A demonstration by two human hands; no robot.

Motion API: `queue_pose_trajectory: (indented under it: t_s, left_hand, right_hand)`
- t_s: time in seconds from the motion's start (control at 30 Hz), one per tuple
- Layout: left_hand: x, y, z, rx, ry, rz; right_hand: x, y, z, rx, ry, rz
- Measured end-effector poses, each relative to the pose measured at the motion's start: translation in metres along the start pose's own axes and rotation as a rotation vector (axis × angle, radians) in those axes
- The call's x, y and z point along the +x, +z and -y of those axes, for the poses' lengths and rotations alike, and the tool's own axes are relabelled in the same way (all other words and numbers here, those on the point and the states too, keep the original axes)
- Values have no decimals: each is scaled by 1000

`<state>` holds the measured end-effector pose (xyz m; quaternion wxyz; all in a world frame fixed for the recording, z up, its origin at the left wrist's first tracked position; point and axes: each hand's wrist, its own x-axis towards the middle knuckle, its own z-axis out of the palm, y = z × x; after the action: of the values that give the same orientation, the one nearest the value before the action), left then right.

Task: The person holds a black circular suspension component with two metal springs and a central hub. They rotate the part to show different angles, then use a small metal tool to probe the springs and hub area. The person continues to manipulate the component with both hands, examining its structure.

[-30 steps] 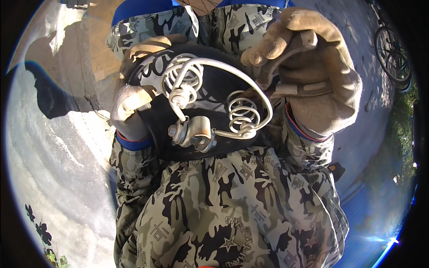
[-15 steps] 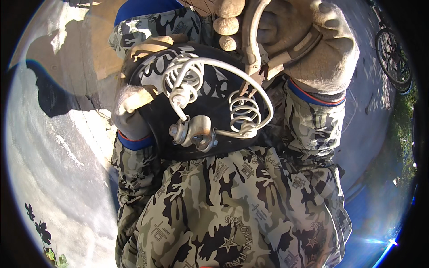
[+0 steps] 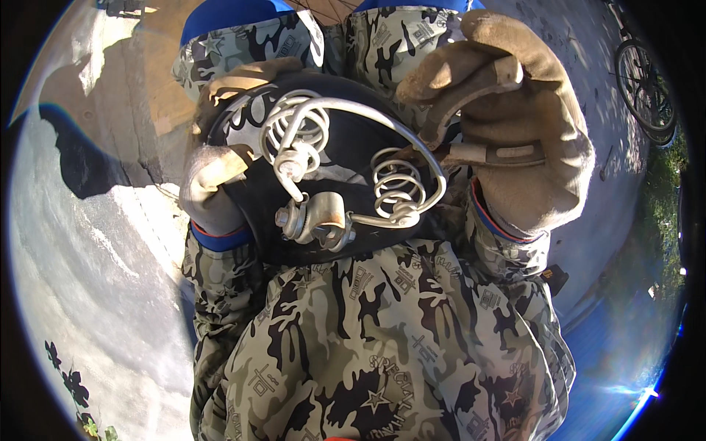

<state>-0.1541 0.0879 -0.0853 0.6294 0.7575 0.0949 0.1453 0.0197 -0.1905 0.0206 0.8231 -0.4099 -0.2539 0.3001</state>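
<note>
An upside-down bicycle saddle (image 3: 254, 195) lies across my lap, its black underside up. My gloved left hand (image 3: 213, 173) grips its left edge, thumb on the near side and fingers round the far side. On it sit a left coil spring (image 3: 296, 128), a right coil spring (image 3: 399, 187), a bent metal rail (image 3: 419, 132) and a seat clamp (image 3: 326, 214) with bolts. In my gloved right hand (image 3: 540, 121) are pliers (image 3: 460, 92), handles spread apart. Their jaws point left at the top of the right spring; whether they bite on it, I cannot tell.
My knees in camouflage trousers (image 3: 390, 40) are beyond the saddle. A bicycle wheel (image 3: 643, 88) stands at the far right beside greenery (image 3: 665, 198). Pale concrete (image 3: 110, 279) lies to the left, with a dark shadow (image 3: 81, 147) on it.
My right hand has come down toward me and turned, so the pliers lie more level and point left. The saddle has shifted very slightly left in my left hand.
</note>
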Motion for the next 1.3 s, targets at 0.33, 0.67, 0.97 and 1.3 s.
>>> queue_pose_trajectory:
  t_s: [0.33, 0.67, 0.97, 1.3]
  left_hand:
    - [-12, -5, -2, 410, 356, -100]
    - [8, 6, -13, 11, 180, 23]
    - [40, 10, -11, -459, -335, 250]
    - [2, -6, -12, 212, 179, 29]
  right_hand:
    - [72, -12, -51, -275, -361, 246]
    - [60, 3, -24, 517, -125, -165]
    - [37, 2, -47, 425, -364, -68]
    - [31, -17, -29, 293, -448, -79]
